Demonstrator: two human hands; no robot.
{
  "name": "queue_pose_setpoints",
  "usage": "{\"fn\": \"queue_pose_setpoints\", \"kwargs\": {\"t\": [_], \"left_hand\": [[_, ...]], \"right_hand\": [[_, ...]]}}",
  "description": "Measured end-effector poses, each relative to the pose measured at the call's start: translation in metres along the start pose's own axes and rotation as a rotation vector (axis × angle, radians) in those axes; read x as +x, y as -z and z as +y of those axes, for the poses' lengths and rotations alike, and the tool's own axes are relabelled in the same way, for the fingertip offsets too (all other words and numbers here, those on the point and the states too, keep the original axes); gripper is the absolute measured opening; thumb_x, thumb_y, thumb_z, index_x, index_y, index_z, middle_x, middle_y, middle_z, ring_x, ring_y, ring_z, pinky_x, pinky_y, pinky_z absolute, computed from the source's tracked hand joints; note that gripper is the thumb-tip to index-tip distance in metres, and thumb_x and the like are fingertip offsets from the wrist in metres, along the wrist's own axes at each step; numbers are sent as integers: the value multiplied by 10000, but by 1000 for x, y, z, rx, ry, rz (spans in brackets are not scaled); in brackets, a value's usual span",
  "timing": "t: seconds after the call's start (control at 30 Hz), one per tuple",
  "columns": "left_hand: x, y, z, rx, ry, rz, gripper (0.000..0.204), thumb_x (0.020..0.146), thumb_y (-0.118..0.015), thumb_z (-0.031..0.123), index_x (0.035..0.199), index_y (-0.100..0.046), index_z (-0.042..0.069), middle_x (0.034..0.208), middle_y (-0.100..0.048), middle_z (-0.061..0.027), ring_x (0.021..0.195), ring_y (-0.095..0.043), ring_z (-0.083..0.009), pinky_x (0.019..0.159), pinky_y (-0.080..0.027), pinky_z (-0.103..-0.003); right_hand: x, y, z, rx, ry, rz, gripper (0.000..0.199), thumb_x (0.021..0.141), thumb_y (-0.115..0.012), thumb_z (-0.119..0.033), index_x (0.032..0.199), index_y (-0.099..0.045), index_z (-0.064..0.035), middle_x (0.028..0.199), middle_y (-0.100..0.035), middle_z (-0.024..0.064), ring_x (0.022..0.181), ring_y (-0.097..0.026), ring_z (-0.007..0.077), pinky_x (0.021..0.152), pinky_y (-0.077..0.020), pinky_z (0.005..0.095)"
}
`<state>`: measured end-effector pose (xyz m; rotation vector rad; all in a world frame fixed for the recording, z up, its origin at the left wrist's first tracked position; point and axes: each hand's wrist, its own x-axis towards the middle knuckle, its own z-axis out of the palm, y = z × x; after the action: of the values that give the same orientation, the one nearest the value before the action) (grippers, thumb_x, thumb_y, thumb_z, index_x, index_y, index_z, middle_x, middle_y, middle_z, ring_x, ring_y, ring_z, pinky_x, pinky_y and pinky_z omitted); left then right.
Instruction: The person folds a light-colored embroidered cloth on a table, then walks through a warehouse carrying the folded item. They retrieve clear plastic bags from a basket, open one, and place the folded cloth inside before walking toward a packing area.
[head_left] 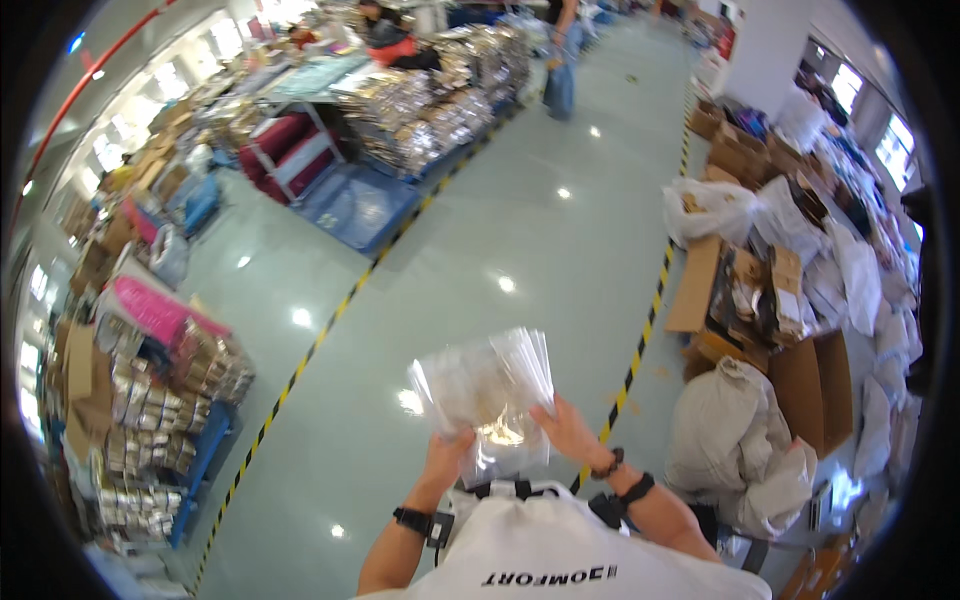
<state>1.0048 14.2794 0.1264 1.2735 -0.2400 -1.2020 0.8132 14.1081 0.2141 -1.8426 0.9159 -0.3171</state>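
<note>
Both hands [450,455] [568,428] under clear plastic packets [487,385], gripping lower edge

Clear silvery packets [487,385]; glossy grey-green floor [520,230]; yellow-black striped tape [640,345].

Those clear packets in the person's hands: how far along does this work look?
Done: stacks of shiny packets fill the carts at left. In hand: left hand and right hand both grip a fanned bundle of clear packets. Left: boxes and white sacks at right look unsorted.
</note>
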Motion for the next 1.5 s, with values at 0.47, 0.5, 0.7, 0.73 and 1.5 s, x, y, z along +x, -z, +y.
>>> {"fn": "queue_pose_setpoints", "kwargs": {"t": [0.47,0.5,0.7,0.73,1.5], "left_hand": [[430,-287,158,197,126,-554,202,907,-687,184,1019,-686,16,905,-675,-36,777,-618,-121,666,-507,-289],[457,-306,161,225,111,-601,225,916,-691,217,1022,-688,18,877,-676,-26,763,-619,-117,654,-506,-280],[585,-434,220,597,214,-642,396,923,-668,310,1188,-636,17,1121,-657,-60,1051,-583,-142,927,-462,-322],[604,-454,231,473,130,-617,457,922,-666,336,1242,-611,15,1181,-638,-59,1116,-558,-148,982,-436,-328],[1291,-978,373,509,115,-655,442,889,-716,333,1232,-628,69,1107,-657,-31,981,-595,-119,831,-491,-285]], "right_hand": [[287,312,28,532,-220,332,535,879,-732,-215,1310,-508,9,1166,-589,13,1053,-518,96,913,-439,284],[307,332,40,637,-121,357,501,871,-738,-224,1270,-543,7,1096,-610,4,986,-541,87,849,-461,284],[445,448,119,686,-192,440,357,844,-711,-209,1108,-653,24,949,-658,6,837,-568,96,705,-474,272],[469,472,122,697,-254,415,384,841,-718,-205,1135,-638,28,983,-656,17,862,-571,103,739,-477,276],[1059,1042,285,929,-254,510,522,835,-759,-146,1257,-524,55,1151,-632,116,1012,-606,192,865,-492,326]]}}
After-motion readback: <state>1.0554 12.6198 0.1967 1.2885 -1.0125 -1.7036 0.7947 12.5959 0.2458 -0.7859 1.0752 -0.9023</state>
